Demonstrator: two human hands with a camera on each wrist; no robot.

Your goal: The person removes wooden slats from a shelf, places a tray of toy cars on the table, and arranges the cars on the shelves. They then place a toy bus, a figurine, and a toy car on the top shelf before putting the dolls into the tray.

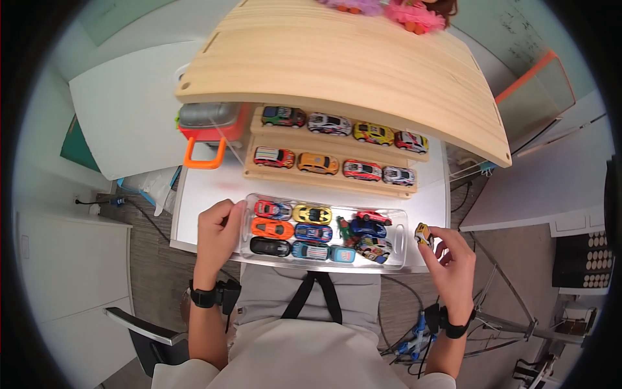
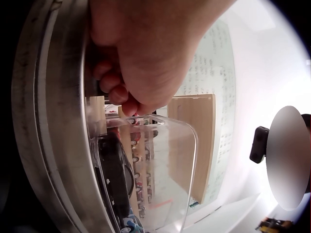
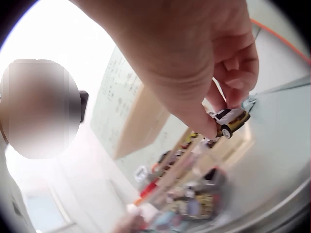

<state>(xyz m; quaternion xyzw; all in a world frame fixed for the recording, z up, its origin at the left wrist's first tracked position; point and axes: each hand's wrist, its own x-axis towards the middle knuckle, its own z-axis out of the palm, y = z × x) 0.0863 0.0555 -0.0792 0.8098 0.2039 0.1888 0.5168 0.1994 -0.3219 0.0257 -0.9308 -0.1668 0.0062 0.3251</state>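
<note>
My right hand (image 1: 453, 258) pinches a small yellow and white toy car (image 1: 423, 235) between thumb and fingers, just off the right end of a clear plastic tray (image 1: 400, 262). In the right wrist view the toy car (image 3: 232, 120) shows its dark wheel and windows beyond the thumb. Curled fingers of my left hand (image 1: 219, 233) grip the tray's left end. Several toy cars lie in the tray, among them an orange car (image 1: 272, 228), a black car (image 1: 270, 246) and a yellow car (image 1: 312, 214). At its right side sits a jumbled group with a green figure (image 1: 344, 230).
Behind the tray, a wooden stepped rack (image 1: 337, 182) carries two rows of toy cars. Above it overhangs a broad wooden board (image 1: 337, 65) with dolls on top. A red case with an orange handle (image 1: 205, 155) stands at the rack's left. The white table's front edge runs just before the tray.
</note>
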